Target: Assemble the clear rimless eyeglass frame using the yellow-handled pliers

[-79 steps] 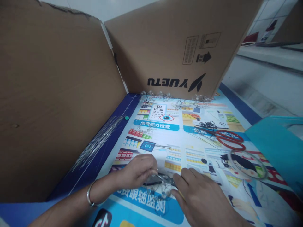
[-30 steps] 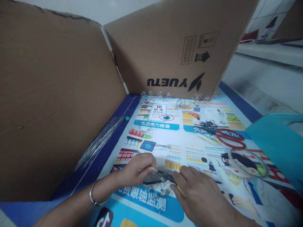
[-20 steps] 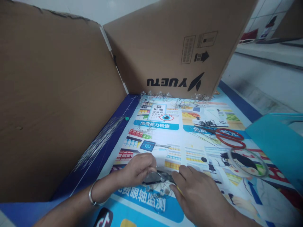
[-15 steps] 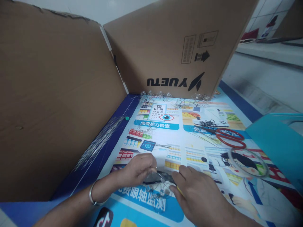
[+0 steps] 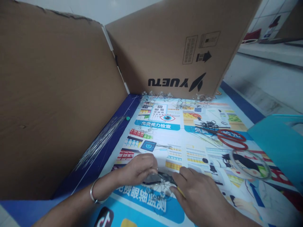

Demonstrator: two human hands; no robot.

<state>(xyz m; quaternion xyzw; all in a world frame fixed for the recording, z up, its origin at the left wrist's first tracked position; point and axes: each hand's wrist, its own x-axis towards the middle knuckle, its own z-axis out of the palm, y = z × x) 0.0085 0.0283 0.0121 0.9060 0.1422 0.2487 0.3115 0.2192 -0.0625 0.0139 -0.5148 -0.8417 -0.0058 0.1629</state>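
My right hand [image 5: 197,189] is closed around a pair of pliers [image 5: 168,178] with dark jaws and a bit of yellow handle showing. The jaws point left toward my left hand [image 5: 141,168], whose thumb and fingers are pinched together. A thin wire seems to run from that pinch to the jaws, but it is too fine to make out well. Beneath the pliers lies a small tangle of wire pieces with clear beads [image 5: 161,196]. The mat [image 5: 171,206] under both hands is printed with colourful pictures.
Long thin wires [image 5: 100,142] lie at the left, by a cardboard panel [image 5: 59,104]. Red-handled scissors [image 5: 232,138], black loops [image 5: 209,124] and a clear ring-shaped object [image 5: 251,164] are on the right, near a turquoise container [image 5: 279,138]. Beaded wire pieces [image 5: 159,95] line the back.
The view has shifted very slightly. Both hands keep nearly the same pose, with the pliers still in my right hand.
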